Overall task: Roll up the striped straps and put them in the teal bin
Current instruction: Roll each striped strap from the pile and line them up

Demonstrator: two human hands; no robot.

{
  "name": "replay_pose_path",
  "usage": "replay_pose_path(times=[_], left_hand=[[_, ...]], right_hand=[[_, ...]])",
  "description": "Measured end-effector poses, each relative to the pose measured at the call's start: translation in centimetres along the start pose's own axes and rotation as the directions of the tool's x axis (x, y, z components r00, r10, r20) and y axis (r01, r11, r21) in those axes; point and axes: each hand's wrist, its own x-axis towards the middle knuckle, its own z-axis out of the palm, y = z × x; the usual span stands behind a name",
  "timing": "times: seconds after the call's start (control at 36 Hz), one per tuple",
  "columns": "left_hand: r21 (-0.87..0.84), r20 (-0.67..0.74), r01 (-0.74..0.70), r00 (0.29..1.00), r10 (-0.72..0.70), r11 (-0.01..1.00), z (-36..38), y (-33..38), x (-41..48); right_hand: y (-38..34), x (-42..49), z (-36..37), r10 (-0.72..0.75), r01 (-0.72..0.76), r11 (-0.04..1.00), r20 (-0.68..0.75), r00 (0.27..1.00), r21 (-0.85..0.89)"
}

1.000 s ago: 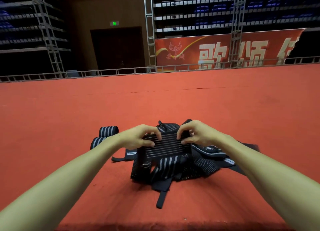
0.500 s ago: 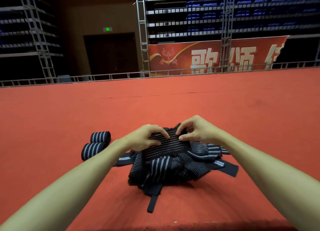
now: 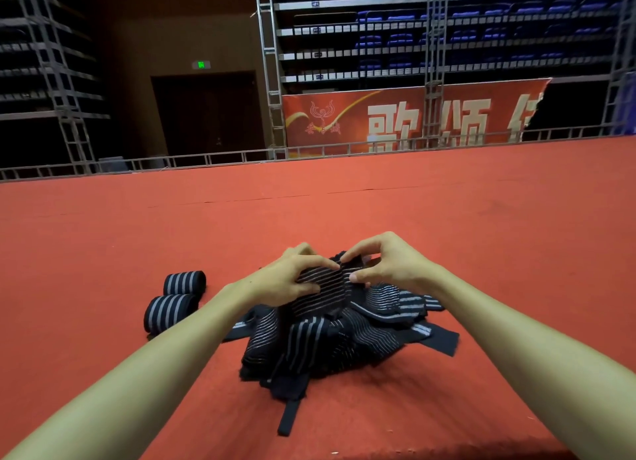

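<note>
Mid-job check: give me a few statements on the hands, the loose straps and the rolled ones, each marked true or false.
1. The left hand and the right hand both grip one striped strap at the top of the loose pile. True.
2. Three rolled straps lie beside the pile. False: there are only two, a far roll and a near roll, left of the pile.
3. A teal bin stands right of the pile. False: no bin is in view.
4. Neither hand touches a roll. True.
5. The pile lies on red carpet. True.
</note>
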Motion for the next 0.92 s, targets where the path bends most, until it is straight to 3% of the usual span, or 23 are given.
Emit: replay_pose_path(times=[0.06, 0.17, 0.31, 0.53, 0.58, 0.69, 0.81, 0.92], left_hand=[[0.010, -0.102, -0.016, 0.995, 0.017, 1.000, 0.3, 0.4, 0.0], [-0.161, -0.312, -0.194, 0.940, 0.137, 0.968, 0.4, 1.6, 0.0], [-0.233, -0.324, -0.274, 0.927, 0.192, 0.933, 0.6, 2.6, 0.2], [-0.277, -0.443, -0.270, 0.888, 0.127, 0.922, 0.5, 2.4, 0.4], [-0.288, -0.468, -0.263, 0.878, 0.105, 0.921, 0.2, 2.5, 0.3], [-0.247, -0.555, -0.222, 0.830, 0.050, 0.943, -0.4, 2.2, 0.3], [-0.262, -0.586, -0.190, 0.810, 0.000, 0.946, -1.0, 2.0, 0.3], [-0.191, -0.571, -0.183, 0.820, 0.043, 0.964, -1.1, 1.7, 0.4]], right_hand=[[0.1, 0.2, 0.2, 0.003, 0.001, 0.996, -0.045, 0.999, 0.089], [0.2, 0.6, 0.5, 0.034, -0.005, 0.966, -0.107, 0.994, 0.258], [-0.2, 1.2, 1.0, 0.084, -0.014, 0.899, -0.141, 0.986, 0.438], [-1.4, 1.2, 1.4, 0.149, -0.044, 0.805, -0.129, 0.980, 0.591], [-1.6, 1.1, 1.4, 0.135, -0.052, 0.842, -0.117, 0.984, 0.538], [-1.3, 1.2, 1.7, 0.019, 0.027, 0.971, -0.191, 0.981, 0.237], [-1.0, 1.9, 1.9, -0.120, 0.097, 0.991, -0.307, 0.944, -0.090], [-1.2, 2.4, 2.0, -0.170, 0.145, 0.984, -0.310, 0.936, -0.103]])
